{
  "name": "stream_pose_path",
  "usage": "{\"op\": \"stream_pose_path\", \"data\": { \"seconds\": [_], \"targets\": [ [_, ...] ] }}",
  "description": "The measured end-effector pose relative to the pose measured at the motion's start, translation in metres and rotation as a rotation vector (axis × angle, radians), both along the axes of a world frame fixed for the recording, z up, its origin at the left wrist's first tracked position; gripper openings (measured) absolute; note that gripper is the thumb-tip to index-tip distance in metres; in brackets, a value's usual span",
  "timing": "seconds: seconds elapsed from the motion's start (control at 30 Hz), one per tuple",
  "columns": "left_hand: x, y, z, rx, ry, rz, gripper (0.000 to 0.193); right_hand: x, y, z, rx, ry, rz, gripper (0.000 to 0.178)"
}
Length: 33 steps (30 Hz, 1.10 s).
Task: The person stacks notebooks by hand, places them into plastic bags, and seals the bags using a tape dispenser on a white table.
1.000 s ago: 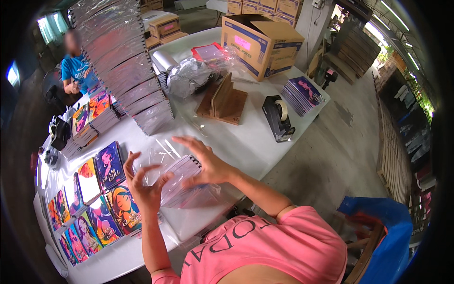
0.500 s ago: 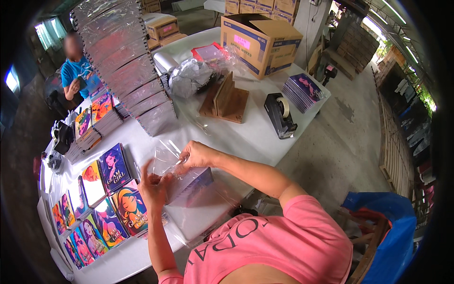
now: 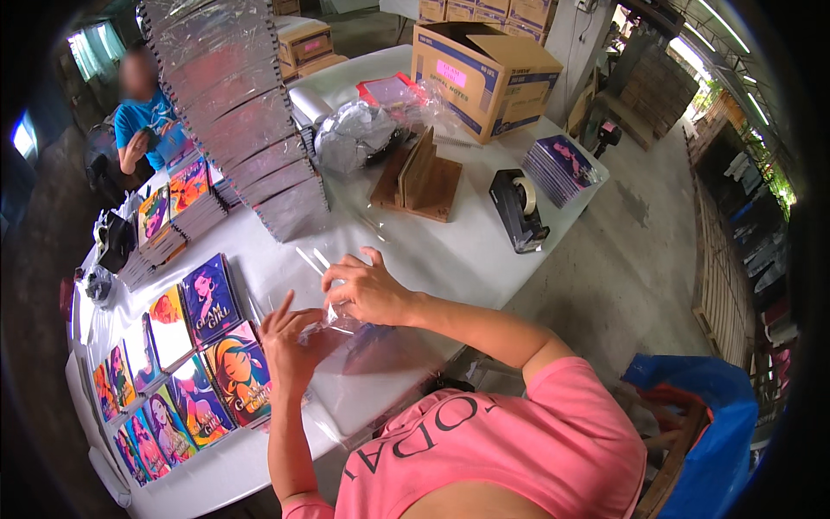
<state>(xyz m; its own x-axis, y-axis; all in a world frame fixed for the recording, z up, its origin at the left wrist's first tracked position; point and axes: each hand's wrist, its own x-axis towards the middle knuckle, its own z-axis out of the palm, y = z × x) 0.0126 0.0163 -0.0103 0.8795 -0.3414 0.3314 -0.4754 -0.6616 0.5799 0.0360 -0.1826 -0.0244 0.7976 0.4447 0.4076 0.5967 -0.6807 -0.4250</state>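
A small block of notebooks with purplish covers point(image 3: 373, 348) lies at the table's near edge inside a clear plastic bag point(image 3: 341, 322). My right hand point(image 3: 370, 291) bends over the bag's loose end from the right, index finger raised and the other fingers closed on the film. From the left, my left hand point(image 3: 292, 339) meets the same film, thumb and fingers pressed to it, though the contact is partly hidden. The hands are close together. To their left, several notebooks with colourful illustrated covers point(image 3: 232, 372) lie in rows.
A tall stack of wrapped spiral notebooks point(image 3: 242, 112) rises at the far left. Beyond my hands stand a wooden stand point(image 3: 419, 182), a black tape dispenser point(image 3: 519, 212), a notebook pile point(image 3: 560, 169) and an open carton point(image 3: 484, 82). Across the table, a person in blue point(image 3: 143, 121) handles a notebook.
My right hand has shifted slightly right and turned over the film, its index finger lifting. My left hand has moved slightly right, its fingers straightening. The whole view has shifted a little.
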Motion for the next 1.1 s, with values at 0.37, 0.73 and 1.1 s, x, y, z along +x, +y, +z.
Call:
{"op": "stream_pose_path", "data": {
  "seconds": [0.37, 0.73, 1.1],
  "targets": [
    [-0.03, -0.017, -0.048, 0.141, -0.653, -0.054, 0.021, -0.054, -0.092, 0.026, 0.036, 0.252, 0.363, 0.032],
    [-0.03, -0.017, -0.049, 0.171, -0.691, -0.063, 0.02, -0.04, -0.382, -0.07, 0.712, 0.923, -1.16, 0.044],
    [-0.033, -0.018, -0.046, 0.181, -0.635, -0.05, 0.021, -0.106, -0.38, -0.129, 1.618, 0.535, -0.711, 0.024]
  ]
}}
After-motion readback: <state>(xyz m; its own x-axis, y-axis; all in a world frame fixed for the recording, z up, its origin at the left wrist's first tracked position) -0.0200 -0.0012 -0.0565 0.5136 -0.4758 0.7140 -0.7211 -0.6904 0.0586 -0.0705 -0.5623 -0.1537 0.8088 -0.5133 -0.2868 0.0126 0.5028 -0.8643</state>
